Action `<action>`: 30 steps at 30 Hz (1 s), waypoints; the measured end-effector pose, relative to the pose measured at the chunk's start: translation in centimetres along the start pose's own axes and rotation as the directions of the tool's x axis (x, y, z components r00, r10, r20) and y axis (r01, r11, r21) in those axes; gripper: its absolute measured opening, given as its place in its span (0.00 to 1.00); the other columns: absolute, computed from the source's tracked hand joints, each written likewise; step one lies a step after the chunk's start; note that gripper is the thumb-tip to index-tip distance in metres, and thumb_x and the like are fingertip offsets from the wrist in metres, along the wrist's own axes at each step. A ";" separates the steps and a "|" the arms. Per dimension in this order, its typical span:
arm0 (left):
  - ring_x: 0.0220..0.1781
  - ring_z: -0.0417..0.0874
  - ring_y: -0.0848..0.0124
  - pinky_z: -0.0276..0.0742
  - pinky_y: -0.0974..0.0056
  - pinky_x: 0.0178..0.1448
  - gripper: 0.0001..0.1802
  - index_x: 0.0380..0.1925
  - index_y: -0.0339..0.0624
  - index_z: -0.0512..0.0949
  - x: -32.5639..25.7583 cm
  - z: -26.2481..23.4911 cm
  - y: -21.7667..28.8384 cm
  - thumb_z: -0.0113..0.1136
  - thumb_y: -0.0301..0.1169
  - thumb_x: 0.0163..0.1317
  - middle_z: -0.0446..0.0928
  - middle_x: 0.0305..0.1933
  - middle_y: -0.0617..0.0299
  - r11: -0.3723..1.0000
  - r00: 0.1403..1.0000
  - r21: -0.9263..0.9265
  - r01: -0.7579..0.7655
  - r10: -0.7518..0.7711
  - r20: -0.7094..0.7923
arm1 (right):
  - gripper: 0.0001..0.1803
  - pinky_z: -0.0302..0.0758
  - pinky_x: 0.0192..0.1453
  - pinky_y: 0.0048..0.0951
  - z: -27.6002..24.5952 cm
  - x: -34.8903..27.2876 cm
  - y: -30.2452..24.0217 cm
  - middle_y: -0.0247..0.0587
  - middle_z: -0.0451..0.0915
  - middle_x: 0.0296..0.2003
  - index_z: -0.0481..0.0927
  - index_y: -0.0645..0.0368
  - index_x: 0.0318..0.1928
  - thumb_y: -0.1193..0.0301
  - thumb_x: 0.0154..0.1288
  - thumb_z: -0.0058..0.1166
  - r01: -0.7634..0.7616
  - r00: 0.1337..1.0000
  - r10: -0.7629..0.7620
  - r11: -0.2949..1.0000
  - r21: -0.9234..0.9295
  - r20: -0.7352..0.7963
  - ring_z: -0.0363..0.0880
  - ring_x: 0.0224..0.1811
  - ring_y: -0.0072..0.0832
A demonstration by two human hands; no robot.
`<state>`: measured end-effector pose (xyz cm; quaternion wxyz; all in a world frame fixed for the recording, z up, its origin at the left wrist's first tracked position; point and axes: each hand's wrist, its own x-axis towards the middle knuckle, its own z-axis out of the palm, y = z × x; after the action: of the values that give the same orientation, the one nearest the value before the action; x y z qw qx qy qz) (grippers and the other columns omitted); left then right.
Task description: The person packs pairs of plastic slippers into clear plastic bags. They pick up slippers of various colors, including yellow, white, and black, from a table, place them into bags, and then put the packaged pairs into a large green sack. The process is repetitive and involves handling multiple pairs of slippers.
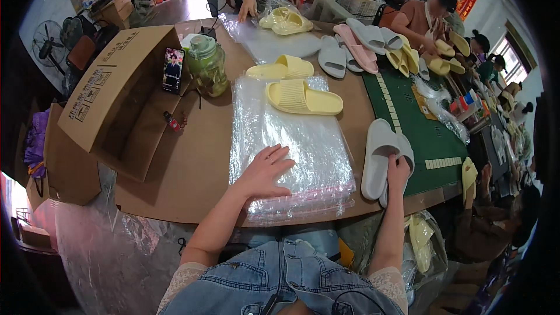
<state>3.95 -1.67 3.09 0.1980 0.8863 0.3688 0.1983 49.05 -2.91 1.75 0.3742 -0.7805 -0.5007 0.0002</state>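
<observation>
Between three and four o'clock from the middle of the view, a pair of light-grey slide slippers (374,176) is lying overlapped beside the edge of a green mat (431,143), and the right hand (398,174) is grasping it; the fingers are curling down along the inner side, though their exact contact is staying hidden. Just off centre, toward seven o'clock, the left hand (265,174) is resting palm down on a stack of clear plastic bags (309,146), its fingers spread, relaxed and clasping nothing. Pink strips are running along the stack's near edge, toward six o'clock. Around one o'clock, a ribbed yellow slide slipper (303,99) is sitting on the far part of the bags, with a second yellow slipper (286,67) lying just beyond it. Toward ten o'clock, an open cardboard box (111,84) and a green-tinted glass jar (208,70) are standing near each other. The slippers are looking like moulded foam, so they are probably weighing little, flexing slightly and tolerating a firm squeeze; the sole's side or the strap's edge is offering the surest hold, and pinching both slippers together should stop them sliding apart. The bags are appearing thin, limp and slick, with layers likely clinging; one corner at the pink-striped edge is seeming the best place to pinch.
</observation>
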 end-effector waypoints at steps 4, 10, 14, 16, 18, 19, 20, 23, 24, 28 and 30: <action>0.71 0.66 0.49 0.61 0.50 0.75 0.30 0.55 0.50 0.80 0.1 0.8 -0.5 0.72 0.43 0.51 0.71 0.68 0.50 0.996 0.988 -0.057 -0.061 0.052 -0.149 | 0.15 0.70 0.35 0.37 -2.7 -3.2 1.2 0.44 0.77 0.24 0.75 0.69 0.30 0.68 0.68 0.54 -0.061 0.998 0.057 0.969 0.241 0.026 0.73 0.28 0.32; 0.50 0.81 0.55 0.78 0.56 0.53 0.08 0.37 0.48 0.87 0.6 0.6 1.7 0.67 0.30 0.56 0.81 0.44 0.58 0.996 0.927 -0.068 -0.062 0.032 -0.373 | 0.12 0.75 0.46 0.26 -6.8 -9.9 -1.3 0.36 0.84 0.37 0.81 0.69 0.45 0.72 0.70 0.50 -0.010 0.999 -0.010 0.822 0.570 0.033 0.79 0.39 0.22; 0.39 0.78 0.61 0.77 0.57 0.44 0.08 0.37 0.47 0.86 1.0 0.4 2.0 0.67 0.27 0.56 0.78 0.35 0.61 0.998 0.907 0.029 -0.047 0.055 -0.417 | 0.13 0.77 0.49 0.30 -9.7 -12.2 -6.5 0.36 0.86 0.40 0.82 0.67 0.46 0.73 0.66 0.55 -0.058 0.892 -0.254 0.757 0.651 0.374 0.82 0.43 0.24; 0.38 0.78 0.61 0.77 0.57 0.43 0.08 0.37 0.47 0.85 1.6 0.5 2.2 0.67 0.27 0.56 0.78 0.34 0.62 0.998 0.908 0.050 -0.045 0.062 -0.415 | 0.14 0.78 0.49 0.33 -10.9 -12.5 -8.9 0.39 0.86 0.40 0.82 0.67 0.47 0.73 0.64 0.55 -0.285 0.732 -0.258 0.725 0.627 0.631 0.83 0.44 0.27; 0.37 0.78 0.60 0.76 0.58 0.41 0.07 0.38 0.47 0.85 2.3 1.0 2.5 0.66 0.27 0.58 0.79 0.32 0.61 0.997 0.902 0.023 -0.078 0.081 -0.423 | 0.15 0.78 0.49 0.35 -10.4 -12.5 -10.9 0.41 0.86 0.40 0.82 0.67 0.49 0.74 0.63 0.55 -0.315 0.587 -0.366 0.718 0.620 0.722 0.83 0.44 0.30; 0.37 0.79 0.59 0.76 0.58 0.41 0.07 0.38 0.46 0.85 2.4 1.3 2.6 0.65 0.27 0.58 0.79 0.32 0.61 0.998 0.910 -0.008 -0.068 0.059 -0.411 | 0.16 0.78 0.50 0.35 -9.6 -12.3 -12.0 0.43 0.86 0.40 0.81 0.66 0.49 0.74 0.62 0.55 -0.238 0.537 -0.462 0.720 0.652 0.706 0.84 0.44 0.31; 0.37 0.79 0.59 0.77 0.58 0.41 0.07 0.38 0.46 0.84 2.7 1.3 2.8 0.65 0.27 0.59 0.80 0.32 0.60 0.998 0.916 -0.037 -0.059 0.039 -0.399 | 0.16 0.78 0.50 0.36 -9.0 -12.0 -12.9 0.44 0.86 0.40 0.81 0.66 0.50 0.74 0.61 0.55 -0.161 0.478 -0.551 0.711 0.685 0.684 0.84 0.44 0.33; 0.35 0.81 0.59 0.77 0.59 0.40 0.06 0.38 0.43 0.86 3.0 0.7 3.7 0.63 0.28 0.62 0.80 0.32 0.56 0.961 0.930 -0.273 -0.044 -0.060 -0.363 | 0.17 0.78 0.49 0.36 -8.0 -10.9 -14.6 0.49 0.85 0.39 0.81 0.65 0.50 0.73 0.60 0.56 -0.048 0.398 -0.569 0.770 0.636 0.720 0.84 0.42 0.37; 0.34 0.81 0.59 0.77 0.59 0.40 0.06 0.38 0.41 0.86 3.2 0.2 3.9 0.63 0.28 0.63 0.80 0.31 0.55 0.939 0.937 -0.344 -0.024 -0.099 -0.335 | 0.18 0.78 0.48 0.36 -7.9 -10.5 -14.4 0.51 0.85 0.39 0.81 0.65 0.49 0.72 0.59 0.56 -0.020 0.412 -0.553 0.789 0.614 0.724 0.84 0.42 0.40; 0.30 0.81 0.67 0.76 0.64 0.37 0.09 0.41 0.43 0.87 3.6 -2.8 3.2 0.63 0.30 0.64 0.82 0.33 0.57 0.832 0.964 -0.518 0.197 -0.261 -0.054 | 0.15 0.77 0.42 0.42 -7.8 -9.8 -14.4 0.55 0.82 0.33 0.81 0.66 0.40 0.67 0.58 0.58 0.180 0.518 -0.470 0.877 0.446 0.715 0.81 0.36 0.50; 0.29 0.80 0.68 0.76 0.64 0.36 0.09 0.42 0.44 0.87 4.1 -3.7 4.3 0.63 0.31 0.64 0.82 0.31 0.57 0.852 0.977 -0.500 0.155 -0.207 -0.052 | 0.14 0.76 0.40 0.45 -6.5 -10.7 -13.4 0.55 0.80 0.30 0.80 0.67 0.35 0.67 0.58 0.58 0.325 0.573 -0.500 0.866 0.380 0.649 0.80 0.35 0.52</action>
<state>7.23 -0.74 9.13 0.4158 0.7562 0.3976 0.3118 35.72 -12.14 10.30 0.2158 -0.5284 -0.7726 0.2780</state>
